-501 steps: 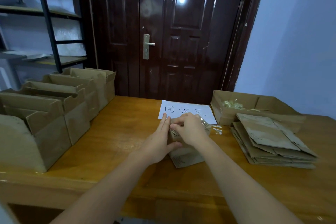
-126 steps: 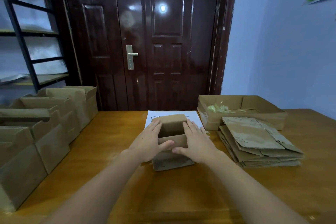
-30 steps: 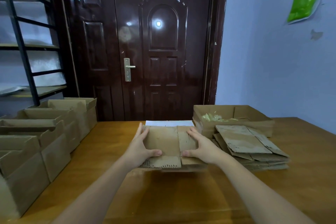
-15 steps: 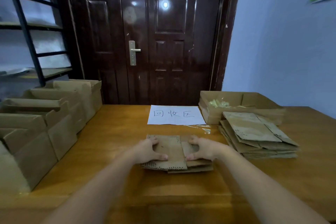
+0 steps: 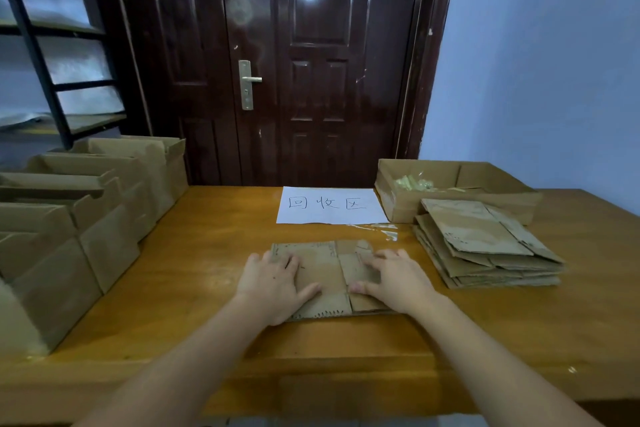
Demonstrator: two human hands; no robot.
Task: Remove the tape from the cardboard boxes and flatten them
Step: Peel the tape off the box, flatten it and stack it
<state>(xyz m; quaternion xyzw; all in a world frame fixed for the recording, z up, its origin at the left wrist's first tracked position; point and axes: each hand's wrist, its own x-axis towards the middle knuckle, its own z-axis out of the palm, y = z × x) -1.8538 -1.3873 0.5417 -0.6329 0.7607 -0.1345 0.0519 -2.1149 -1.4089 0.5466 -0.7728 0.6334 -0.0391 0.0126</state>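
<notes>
The flattening step is being carried out: a collapsed cardboard box (image 5: 323, 274) is being pressed flat against the tabletop (image 5: 194, 274), midway along its near edge. The left hand (image 5: 273, 282) is being laid palm-down on the box's left half, fingers straight and spread, nothing being grasped. The right hand (image 5: 393, 279) is being pressed likewise on the right half, fingers extended, thumb along the near side of the cardboard. The box is lying directly beneath both palms, its far edge showing beyond the fingertips.

The box is being judged as nearly done. Next, it is likely to be lifted and carried to the stack of flattened boxes (image 5: 485, 246) near the right edge of the tabletop; an edge grip would be called for, since the cardboard is lying flush. A strip of clear tape (image 5: 384, 230) is lying loose just beyond the box, beside the paper sign (image 5: 329, 206). Upright boxes (image 5: 86, 218) are waiting along the left edge.
</notes>
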